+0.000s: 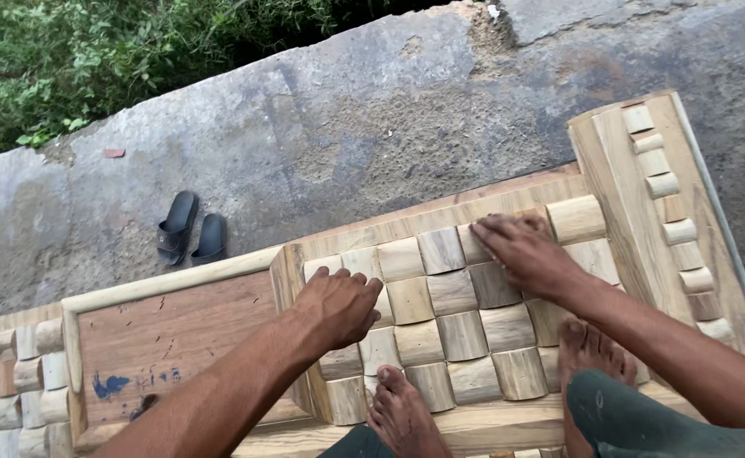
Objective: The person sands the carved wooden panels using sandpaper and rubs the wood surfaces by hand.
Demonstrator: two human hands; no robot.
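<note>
Wood blocks [440, 314] pale tan, brown-streaked, checkered grain; panel [177, 331] reddish-brown, blue smudges; sandals [193, 231] black.

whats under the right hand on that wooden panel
The right hand lies flat on curved wooden blocks set in the panel. The blocks directly beneath the palm are covered.

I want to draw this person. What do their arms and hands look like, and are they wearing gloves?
No gloves. The left hand and right hand are bare, with no rings or watch showing. Both forearms are bare too, with no sleeves in view. The feet are bare, and dark green trousers show at the bottom.
</note>
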